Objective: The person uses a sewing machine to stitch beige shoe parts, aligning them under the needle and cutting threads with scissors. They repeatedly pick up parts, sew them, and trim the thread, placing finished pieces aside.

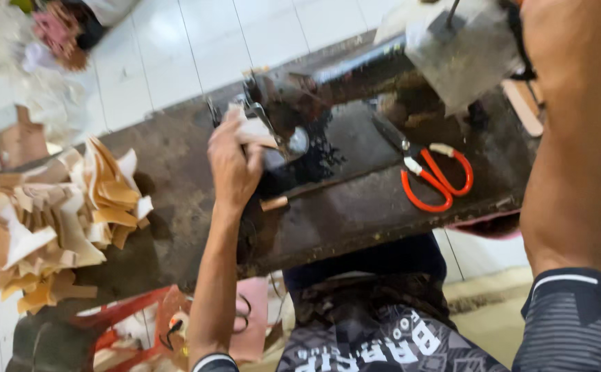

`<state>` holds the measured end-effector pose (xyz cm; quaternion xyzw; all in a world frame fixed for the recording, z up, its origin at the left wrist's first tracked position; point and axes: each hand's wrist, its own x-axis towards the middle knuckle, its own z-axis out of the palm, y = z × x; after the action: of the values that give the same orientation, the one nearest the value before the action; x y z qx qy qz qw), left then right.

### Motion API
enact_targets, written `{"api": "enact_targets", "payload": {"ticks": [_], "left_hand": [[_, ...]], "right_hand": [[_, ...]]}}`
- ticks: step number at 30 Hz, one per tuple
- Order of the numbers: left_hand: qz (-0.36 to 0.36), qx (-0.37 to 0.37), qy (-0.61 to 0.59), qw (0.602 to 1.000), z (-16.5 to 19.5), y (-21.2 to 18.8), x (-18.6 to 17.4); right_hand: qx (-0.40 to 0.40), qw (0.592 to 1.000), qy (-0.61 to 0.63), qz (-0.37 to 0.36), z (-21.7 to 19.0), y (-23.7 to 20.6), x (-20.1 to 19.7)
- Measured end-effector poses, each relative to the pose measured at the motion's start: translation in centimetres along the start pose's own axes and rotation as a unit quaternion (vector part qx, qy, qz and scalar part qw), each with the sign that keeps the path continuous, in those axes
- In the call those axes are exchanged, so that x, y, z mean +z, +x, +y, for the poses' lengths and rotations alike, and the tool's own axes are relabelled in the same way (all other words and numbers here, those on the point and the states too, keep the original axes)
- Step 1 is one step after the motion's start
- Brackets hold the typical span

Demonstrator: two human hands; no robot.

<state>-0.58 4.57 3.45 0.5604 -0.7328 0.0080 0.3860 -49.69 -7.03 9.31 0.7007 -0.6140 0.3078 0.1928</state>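
Closest to the camera is the person's own dark patterned shirt (376, 337), and from it both bare arms go up to a dark, worn worktable (176, 207). On the left side, the left hand (235, 162) is closed around a small pale piece of material (249, 131), whitish on top and light brown at its edge. It presses this piece against the metal head of a small machine (276, 103) that stands on the table. The fingers are curled tight over the piece, so most of it is hidden and its full shape cannot be told. A short tan piece (273, 203) lies on the table just below the hand.

The right arm (566, 138) is raised high, and its hand is cut off by the upper edge of the frame, so I cannot tell how it is gripping.

Scissors with orange handles (435, 176) lie on the table, between the two arms, well apart from the left hand. A loose heap of tan and white cut pieces (59, 220) covers the left end of the table. Behind the table is a white tiled floor (204, 41).
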Motion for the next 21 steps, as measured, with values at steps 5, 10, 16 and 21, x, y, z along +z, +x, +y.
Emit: {"api": "enact_targets", "payload": {"ticks": [5,10,16,21], "left_hand": [[0.048,-0.175,-0.127,0.975,-1.7,-1.3,-0.4],[0.095,-0.241,-0.324,0.91,-3.1,-1.3,0.3],[0.075,-0.25,-0.26,0.93,-3.0,-1.3,-0.4],[0.096,-0.235,-0.218,0.942,-1.1,-2.1,-1.3]], "right_hand": [[0.049,0.975,0.169,0.136,-3.8,-1.9,-2.3],[-0.046,0.939,0.188,0.284,-10.7,-5.5,-6.6],[-0.192,0.89,0.399,-0.107,-25.0,-4.6,-2.3],[-0.23,0.732,0.626,-0.135,-27.5,1.2,5.3]]}}
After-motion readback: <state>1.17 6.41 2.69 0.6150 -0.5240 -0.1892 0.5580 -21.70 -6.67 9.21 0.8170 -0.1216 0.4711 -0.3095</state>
